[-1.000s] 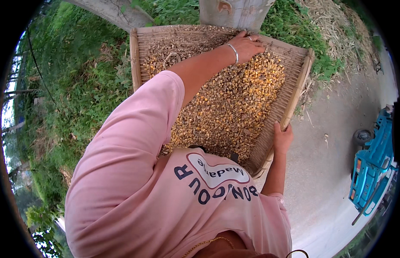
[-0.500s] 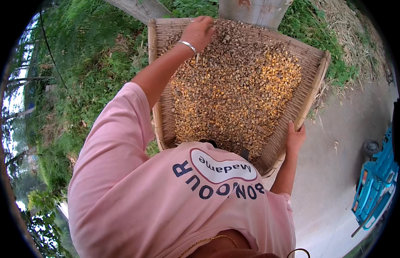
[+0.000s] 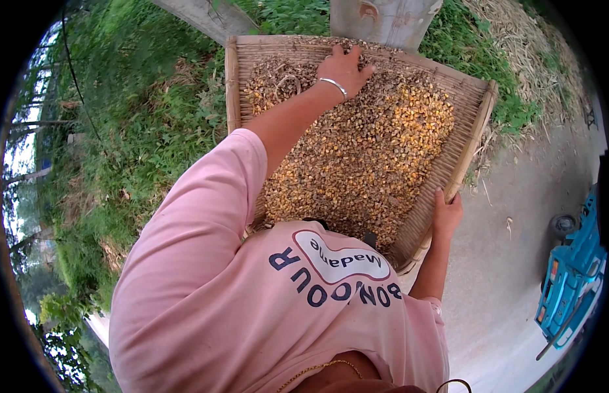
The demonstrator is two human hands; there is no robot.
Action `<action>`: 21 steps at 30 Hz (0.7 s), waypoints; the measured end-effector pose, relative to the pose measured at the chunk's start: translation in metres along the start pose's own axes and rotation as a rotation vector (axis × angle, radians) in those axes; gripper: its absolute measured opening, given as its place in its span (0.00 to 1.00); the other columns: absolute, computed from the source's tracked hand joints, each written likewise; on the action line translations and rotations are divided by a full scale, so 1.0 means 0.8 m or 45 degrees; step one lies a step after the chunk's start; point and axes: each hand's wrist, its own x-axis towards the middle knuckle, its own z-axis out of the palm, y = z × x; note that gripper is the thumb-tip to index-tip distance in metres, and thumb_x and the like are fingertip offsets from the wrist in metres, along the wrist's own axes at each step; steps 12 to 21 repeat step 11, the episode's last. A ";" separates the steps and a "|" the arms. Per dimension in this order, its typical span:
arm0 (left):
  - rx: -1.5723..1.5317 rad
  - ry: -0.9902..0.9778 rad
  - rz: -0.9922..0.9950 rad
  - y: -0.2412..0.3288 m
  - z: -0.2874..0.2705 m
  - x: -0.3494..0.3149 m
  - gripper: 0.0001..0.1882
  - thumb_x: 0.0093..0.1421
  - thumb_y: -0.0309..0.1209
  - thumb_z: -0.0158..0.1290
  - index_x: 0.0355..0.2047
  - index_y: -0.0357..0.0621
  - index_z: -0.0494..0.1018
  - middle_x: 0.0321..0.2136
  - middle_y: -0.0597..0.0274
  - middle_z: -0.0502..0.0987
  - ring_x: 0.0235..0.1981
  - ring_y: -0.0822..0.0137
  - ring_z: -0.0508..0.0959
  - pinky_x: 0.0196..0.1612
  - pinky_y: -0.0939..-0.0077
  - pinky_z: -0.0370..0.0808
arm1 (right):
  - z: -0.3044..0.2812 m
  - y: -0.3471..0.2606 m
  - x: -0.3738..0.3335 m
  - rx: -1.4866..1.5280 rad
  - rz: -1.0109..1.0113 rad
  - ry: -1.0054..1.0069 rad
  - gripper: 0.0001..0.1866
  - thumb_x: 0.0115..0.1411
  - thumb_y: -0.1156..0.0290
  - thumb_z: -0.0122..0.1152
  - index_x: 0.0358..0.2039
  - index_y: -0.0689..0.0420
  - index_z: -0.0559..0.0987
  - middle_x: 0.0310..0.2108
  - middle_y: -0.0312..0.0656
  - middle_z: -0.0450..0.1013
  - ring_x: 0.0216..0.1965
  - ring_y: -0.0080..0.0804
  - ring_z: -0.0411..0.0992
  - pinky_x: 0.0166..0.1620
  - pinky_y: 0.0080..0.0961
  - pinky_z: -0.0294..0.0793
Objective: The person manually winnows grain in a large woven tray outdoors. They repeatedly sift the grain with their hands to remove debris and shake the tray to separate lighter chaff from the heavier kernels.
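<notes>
A woven winnowing basket [image 3: 471,134] with a wooden rim lies in front of my body. Spread across it are yellow corn kernels [image 3: 422,111], mixed with brownish chaff [image 3: 396,69] that is thickest toward the far edge. My left hand [image 3: 347,69], a silver bracelet at its wrist, rests on the chaff near that edge with its fingers spread. At the basket's right side, my right hand [image 3: 447,213] is wrapped round the rim, thumb on top. My chest hides the basket's near edge.
Beyond the basket's far edge stands a pale post [image 3: 386,23], with a slanting beam [image 3: 206,16] to its left. Green plants [image 3: 154,131] grow along the left. Dry straw [image 3: 514,39] lies at the far right, and a blue vehicle [image 3: 573,281] is on the concrete at right.
My left hand has moved right and slightly nearer, from the far rim onto the chaff, and its fingers have spread. My right hand keeps its grip on the rim.
</notes>
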 end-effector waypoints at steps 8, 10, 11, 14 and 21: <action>0.139 -0.204 0.256 0.013 0.022 0.013 0.27 0.65 0.52 0.39 0.58 0.51 0.59 0.54 0.44 0.64 0.45 0.42 0.75 0.44 0.53 0.75 | 0.002 0.006 0.001 -0.014 0.022 -0.016 0.22 0.52 0.58 0.64 0.38 0.65 0.75 0.32 0.55 0.75 0.33 0.50 0.74 0.38 0.38 0.72; 0.085 -0.273 0.334 -0.003 0.024 0.034 0.27 0.64 0.52 0.41 0.58 0.52 0.59 0.56 0.45 0.62 0.46 0.43 0.74 0.48 0.52 0.73 | 0.002 0.004 0.000 0.011 0.027 -0.026 0.22 0.52 0.58 0.64 0.39 0.65 0.75 0.32 0.55 0.76 0.34 0.48 0.75 0.39 0.38 0.72; 0.032 -0.340 0.416 -0.010 0.022 0.049 0.27 0.63 0.51 0.42 0.58 0.53 0.59 0.59 0.46 0.60 0.47 0.43 0.74 0.52 0.51 0.70 | 0.002 0.004 0.000 0.038 0.034 -0.031 0.22 0.52 0.58 0.64 0.39 0.64 0.75 0.33 0.54 0.76 0.35 0.46 0.75 0.39 0.37 0.72; 0.032 -0.340 0.416 -0.010 0.022 0.049 0.27 0.63 0.51 0.42 0.58 0.53 0.59 0.59 0.46 0.60 0.47 0.43 0.74 0.52 0.51 0.70 | 0.002 0.004 0.000 0.038 0.034 -0.031 0.22 0.52 0.58 0.64 0.39 0.64 0.75 0.33 0.54 0.76 0.35 0.46 0.75 0.39 0.37 0.72; 0.032 -0.340 0.416 -0.010 0.022 0.049 0.27 0.63 0.51 0.42 0.58 0.53 0.59 0.59 0.46 0.60 0.47 0.43 0.74 0.52 0.51 0.70 | 0.002 0.004 0.000 0.038 0.034 -0.031 0.22 0.52 0.58 0.64 0.39 0.64 0.75 0.33 0.54 0.76 0.35 0.46 0.75 0.39 0.37 0.72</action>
